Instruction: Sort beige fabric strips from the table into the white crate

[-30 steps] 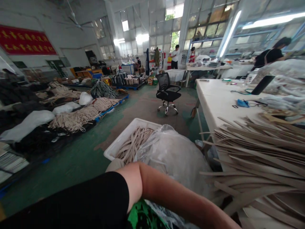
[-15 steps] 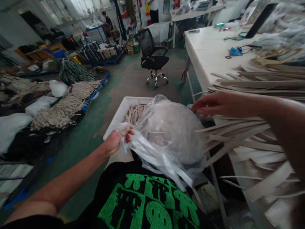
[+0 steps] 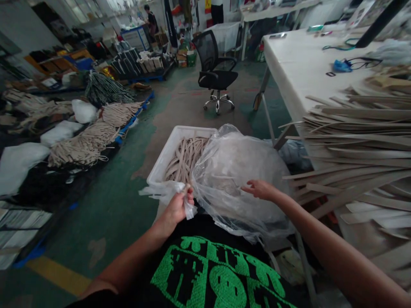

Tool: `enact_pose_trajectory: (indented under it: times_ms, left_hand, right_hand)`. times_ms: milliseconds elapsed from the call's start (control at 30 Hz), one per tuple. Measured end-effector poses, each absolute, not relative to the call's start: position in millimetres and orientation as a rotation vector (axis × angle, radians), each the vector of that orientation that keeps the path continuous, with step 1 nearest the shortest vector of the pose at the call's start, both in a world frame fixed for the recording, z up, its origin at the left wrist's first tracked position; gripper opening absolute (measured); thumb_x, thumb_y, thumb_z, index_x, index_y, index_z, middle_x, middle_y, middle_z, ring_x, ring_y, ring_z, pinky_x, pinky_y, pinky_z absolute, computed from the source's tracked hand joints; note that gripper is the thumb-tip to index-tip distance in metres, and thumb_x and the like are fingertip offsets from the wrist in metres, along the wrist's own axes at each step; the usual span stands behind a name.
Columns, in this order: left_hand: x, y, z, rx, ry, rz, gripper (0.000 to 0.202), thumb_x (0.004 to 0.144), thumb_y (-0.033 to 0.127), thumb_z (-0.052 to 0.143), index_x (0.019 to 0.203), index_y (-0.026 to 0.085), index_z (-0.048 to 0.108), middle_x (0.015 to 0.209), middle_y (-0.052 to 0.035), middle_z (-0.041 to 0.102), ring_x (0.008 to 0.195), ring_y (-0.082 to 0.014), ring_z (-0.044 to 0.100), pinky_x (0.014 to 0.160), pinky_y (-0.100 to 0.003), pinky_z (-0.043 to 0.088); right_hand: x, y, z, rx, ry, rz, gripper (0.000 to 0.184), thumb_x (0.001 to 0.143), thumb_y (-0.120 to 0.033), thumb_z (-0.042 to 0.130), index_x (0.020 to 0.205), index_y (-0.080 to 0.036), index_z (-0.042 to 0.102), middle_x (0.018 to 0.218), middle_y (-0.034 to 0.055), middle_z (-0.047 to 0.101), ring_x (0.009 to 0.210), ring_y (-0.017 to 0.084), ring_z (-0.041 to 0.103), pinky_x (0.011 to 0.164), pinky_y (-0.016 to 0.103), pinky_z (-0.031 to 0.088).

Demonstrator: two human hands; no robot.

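My left hand point(image 3: 180, 204) is closed around a crumpled white plastic strip point(image 3: 162, 191), whose ends hang out on both sides of the fist. Just to the right of it bulges a large clear plastic bag point(image 3: 237, 158), its contents blurred behind the film. Over the front of this bag is my right hand point(image 3: 261, 189), fingers stretched out and apart, with nothing in them. Whether it touches the film I cannot tell. Behind my left hand stands a white plastic bin point(image 3: 162, 156) with beige flat straps point(image 3: 186, 158) in it.
At the right, a white table point(image 3: 289, 55) bears a thick pile of beige straps point(image 3: 349, 137) overhanging its edge. A black office chair point(image 3: 218, 77) stands ahead. Left on the floor lie bundles of cords point(image 3: 83, 145) and white sacks point(image 3: 22, 167). A person point(image 3: 151, 21) is far back.
My right hand has come away from the table side, down and left over the bag. My left hand has moved right and down, and the plastic strip now trails to the left.
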State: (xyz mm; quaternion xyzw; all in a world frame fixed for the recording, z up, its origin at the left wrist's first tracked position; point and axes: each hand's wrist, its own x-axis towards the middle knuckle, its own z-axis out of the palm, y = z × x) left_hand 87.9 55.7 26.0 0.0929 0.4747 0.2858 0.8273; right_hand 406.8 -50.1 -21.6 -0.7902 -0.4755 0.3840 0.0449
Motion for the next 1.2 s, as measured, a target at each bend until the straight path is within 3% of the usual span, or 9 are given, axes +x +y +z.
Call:
enact_pose_trajectory:
  times_ms: [100, 233, 300, 400, 533, 600, 767, 1000, 1200]
  left_hand:
    - [102, 48, 22, 0.210, 0.879, 0.504, 0.011, 0.084, 0.007, 0.067, 0.085, 0.014, 0.058, 0.064, 0.0059, 0.055, 0.041, -0.0016, 0.042, 0.041, -0.012, 0.035]
    - [126, 56, 36, 0.310, 0.738, 0.459, 0.023, 0.079, 0.019, 0.079, 0.091, 0.015, 0.061, 0.061, 0.0081, 0.050, 0.041, -0.0006, 0.036, 0.039, -0.011, 0.030]
    - [136, 59, 40, 0.342, 0.688, 0.448, 0.029, 0.076, 0.024, 0.083, 0.093, 0.016, 0.062, 0.059, 0.0092, 0.047, 0.040, -0.0002, 0.035, 0.039, -0.010, 0.028]
    - [146, 59, 41, 0.370, 0.659, 0.409, 0.034, 0.073, 0.029, 0.086, 0.092, 0.016, 0.063, 0.057, 0.0102, 0.045, 0.040, 0.0003, 0.032, 0.039, -0.010, 0.026]
    - [159, 55, 38, 0.430, 0.676, 0.386, 0.041, 0.069, 0.036, 0.089, 0.093, 0.014, 0.064, 0.057, 0.0094, 0.046, 0.041, 0.0000, 0.033, 0.040, -0.012, 0.025]
    - [166, 55, 39, 0.472, 0.695, 0.408, 0.047, 0.064, 0.040, 0.091, 0.094, 0.014, 0.065, 0.059, 0.0083, 0.048, 0.042, -0.0004, 0.034, 0.041, -0.013, 0.025]
    - [183, 51, 49, 0.625, 0.667, 0.403, 0.057, 0.055, 0.049, 0.093, 0.090, 0.014, 0.066, 0.060, 0.0063, 0.053, 0.042, -0.0017, 0.036, 0.042, -0.015, 0.025]
    - [207, 33, 62, 0.731, 0.589, 0.316, 0.072, 0.052, 0.062, 0.089, 0.100, 0.012, 0.068, 0.062, 0.0053, 0.055, 0.042, -0.0010, 0.032, 0.043, -0.018, 0.023]
    - [210, 19, 63, 0.802, 0.443, -0.035, 0.066, 0.046, 0.073, 0.085, 0.057, 0.015, 0.054, 0.042, 0.0071, 0.038, 0.037, -0.0034, 0.028, 0.042, -0.021, 0.021]
  right_hand:
    - [402, -56, -44, -2.506, -1.345, 1.108, 0.059, 0.087, -0.055, 0.061, 0.117, -0.005, 0.069, 0.068, 0.0104, 0.073, 0.064, 0.021, 0.069, 0.060, 0.027, 0.047]
    - [402, -52, -55, -2.501, -1.274, 1.047, 0.023, 0.081, -0.033, 0.068, 0.084, -0.012, 0.075, 0.056, 0.0055, 0.067, 0.061, 0.020, 0.067, 0.058, 0.025, 0.044]
    - [408, -49, -51, -2.445, -1.229, 1.012, 0.018, 0.082, -0.028, 0.063, 0.078, -0.013, 0.074, 0.057, 0.0049, 0.067, 0.059, 0.018, 0.066, 0.056, 0.025, 0.044]
    - [421, -46, -29, -2.319, -1.160, 0.939, 0.025, 0.087, -0.032, 0.057, 0.088, -0.014, 0.073, 0.068, 0.0058, 0.072, 0.064, 0.017, 0.068, 0.057, 0.023, 0.047]
    - [429, -50, 29, -1.973, -1.077, 0.905, 0.041, 0.084, -0.054, 0.061, 0.089, -0.015, 0.072, 0.081, 0.0074, 0.074, 0.065, 0.016, 0.067, 0.060, 0.025, 0.052]
    - [426, -54, 65, -1.752, -1.016, 0.884, 0.048, 0.074, -0.062, 0.069, 0.085, -0.015, 0.072, 0.081, 0.0077, 0.074, 0.060, 0.014, 0.064, 0.058, 0.026, 0.052]
    - [411, -57, 133, -1.615, -0.973, 0.793, 0.051, 0.073, -0.064, 0.073, 0.089, -0.016, 0.072, 0.071, 0.0033, 0.070, 0.049, 0.008, 0.052, 0.049, 0.021, 0.047]
    - [381, -36, 130, -1.588, -1.041, 0.835, 0.049, 0.074, -0.064, 0.069, 0.087, -0.016, 0.068, 0.071, 0.0032, 0.070, 0.045, 0.008, 0.050, 0.044, 0.021, 0.045]
    - [379, -18, 108, -1.708, -1.133, 0.766, 0.041, 0.082, -0.059, 0.060, 0.081, -0.018, 0.066, 0.069, 0.0028, 0.069, 0.046, 0.009, 0.050, 0.045, 0.020, 0.043]
